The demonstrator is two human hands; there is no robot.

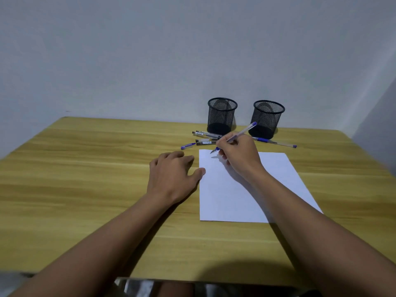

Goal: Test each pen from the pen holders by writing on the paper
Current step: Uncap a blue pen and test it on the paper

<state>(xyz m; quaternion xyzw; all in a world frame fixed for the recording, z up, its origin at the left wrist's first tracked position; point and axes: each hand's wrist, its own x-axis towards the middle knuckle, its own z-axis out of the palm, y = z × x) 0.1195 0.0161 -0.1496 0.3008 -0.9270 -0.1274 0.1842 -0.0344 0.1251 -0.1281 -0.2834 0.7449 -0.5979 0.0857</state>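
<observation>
A white sheet of paper (235, 198) lies on the wooden table (85, 168). My right hand (237, 156) grips a blue pen (244, 131), whose tip touches the paper's top left corner. My left hand (171, 172) rests flat beside the sheet, thumb on its left edge. Two black mesh pen holders stand at the back, the left holder (221, 115) and the right holder (266, 118); both look empty. A few loose pens (205, 138) lie in front of the left holder, with a blue cap (188, 146) next to them. Another blue pen (275, 142) lies by the right holder.
A pale wall rises directly behind the holders, with a side wall at the far right. The table's front edge runs near the bottom of the view, with something shiny (139, 287) below it.
</observation>
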